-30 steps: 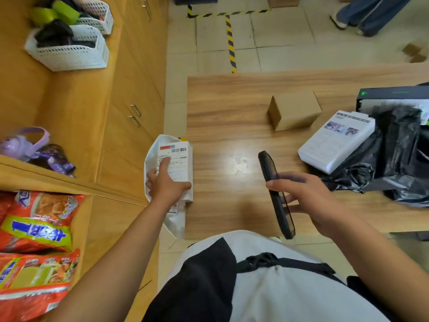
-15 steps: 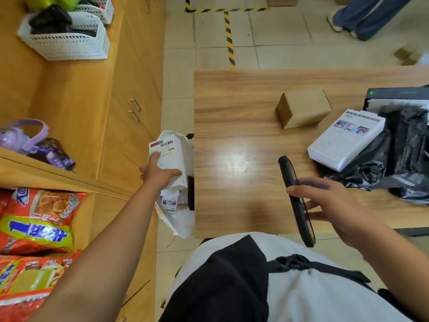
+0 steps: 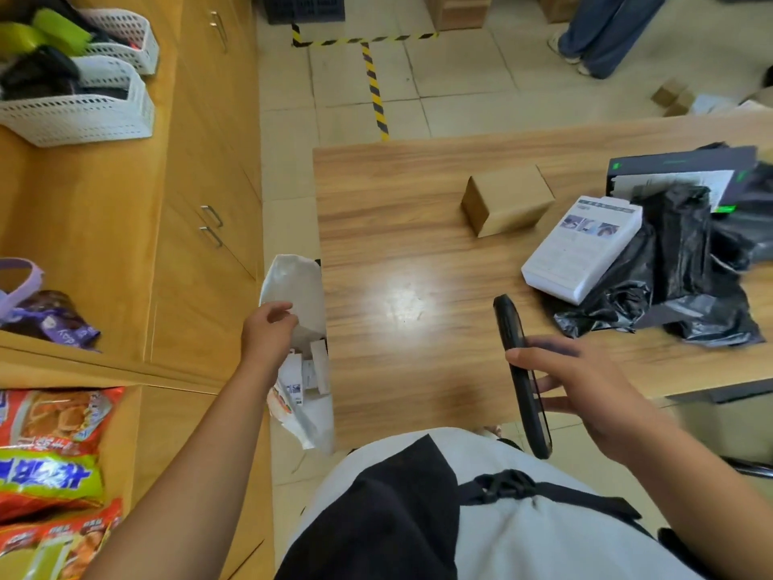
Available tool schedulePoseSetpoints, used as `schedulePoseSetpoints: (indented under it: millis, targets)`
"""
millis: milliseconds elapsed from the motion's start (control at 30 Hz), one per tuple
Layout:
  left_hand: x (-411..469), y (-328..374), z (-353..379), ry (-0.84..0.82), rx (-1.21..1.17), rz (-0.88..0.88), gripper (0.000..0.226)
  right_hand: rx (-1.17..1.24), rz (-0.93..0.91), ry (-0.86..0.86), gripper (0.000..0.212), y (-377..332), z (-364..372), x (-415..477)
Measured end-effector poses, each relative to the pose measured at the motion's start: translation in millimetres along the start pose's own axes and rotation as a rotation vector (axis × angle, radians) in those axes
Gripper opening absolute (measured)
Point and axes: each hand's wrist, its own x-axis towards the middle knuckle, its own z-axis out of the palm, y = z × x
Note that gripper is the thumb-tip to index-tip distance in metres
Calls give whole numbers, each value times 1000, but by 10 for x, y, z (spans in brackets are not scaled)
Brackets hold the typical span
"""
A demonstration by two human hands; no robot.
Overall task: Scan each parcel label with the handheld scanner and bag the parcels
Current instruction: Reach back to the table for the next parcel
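Parcel's (image 3: 307, 368) gone into the bag (image 3: 295, 282) at the worktop's (image 3: 418, 370) left edge; left hand (image 3: 267, 334) at its rim, fingers (image 3: 281, 311) curled, grip unclear. Right hand (image 3: 585, 395) grips the scanner (image 3: 511, 328), nearer the box (image 3: 508, 205) upper right.

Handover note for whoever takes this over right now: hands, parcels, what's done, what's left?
Left hand: at the mouth of the white bag beside the table's left edge; grip unclear.
Right hand: holds the scanner.
Done: labelled parcels lie in the bag.
Left: cardboard box and white box sit on the table, unbagged. Cannot tell whether they are scanned.
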Motion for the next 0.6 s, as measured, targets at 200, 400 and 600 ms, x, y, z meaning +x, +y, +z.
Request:
schedulePoseSetpoints:
  millis: [200, 400, 600]
  targets:
    - [-298, 501, 475, -222, 27, 118, 18, 84, -18, 9, 48, -39, -166, 58]
    - [-688, 944, 1227, -431, 176, 249, 19, 195, -35, 83, 25, 38, -565, 65]
    - [-1084, 1181, 2112, -613, 329, 329, 16, 267, 8, 148, 18, 283, -1124, 7]
